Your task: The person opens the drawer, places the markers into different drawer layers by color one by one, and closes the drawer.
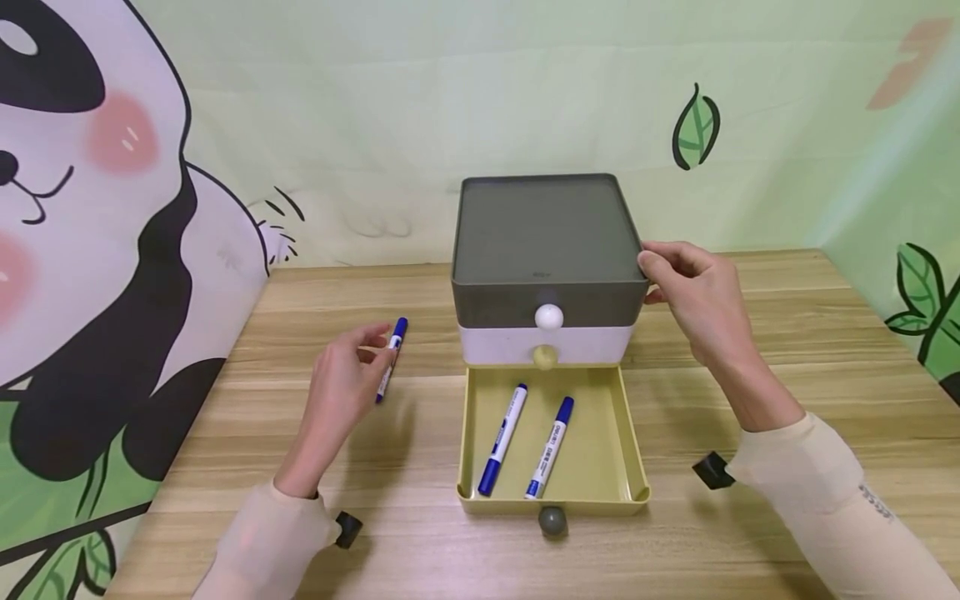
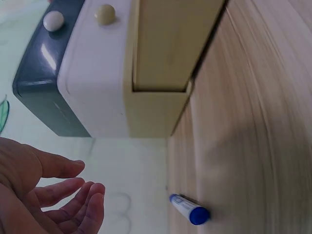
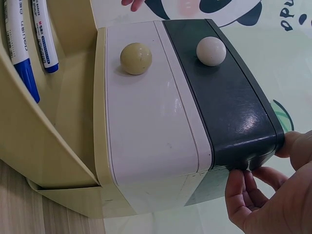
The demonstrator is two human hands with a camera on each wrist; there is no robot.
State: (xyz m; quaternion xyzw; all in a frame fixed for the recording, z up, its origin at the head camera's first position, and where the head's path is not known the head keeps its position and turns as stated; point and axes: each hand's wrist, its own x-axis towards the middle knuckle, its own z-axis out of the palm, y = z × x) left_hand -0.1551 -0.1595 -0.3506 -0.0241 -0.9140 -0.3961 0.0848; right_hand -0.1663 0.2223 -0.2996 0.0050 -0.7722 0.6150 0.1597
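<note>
A three-tier desktop drawer unit (image 1: 547,229), dark grey over white over yellow, stands at the table's middle. Thumb on the top edge and fingers against the side, my right hand (image 1: 701,300) holds its right side. The yellow bottom drawer (image 1: 600,454) is pulled out, with two blue-and-white markers (image 1: 504,439) lying in it. Left of the unit, a third marker (image 1: 385,383) lies on the table. My left hand (image 1: 343,383) overlaps it in the head view, but in the left wrist view the loosely bent fingers are apart from the marker (image 2: 187,208) and hold nothing.
The wooden table (image 1: 697,542) meets a pale green backdrop (image 1: 375,125) printed with a panda and leaves. Round knobs mark the drawer fronts: a white knob (image 1: 549,317), a yellow knob (image 1: 545,357) and a grey knob (image 1: 552,522).
</note>
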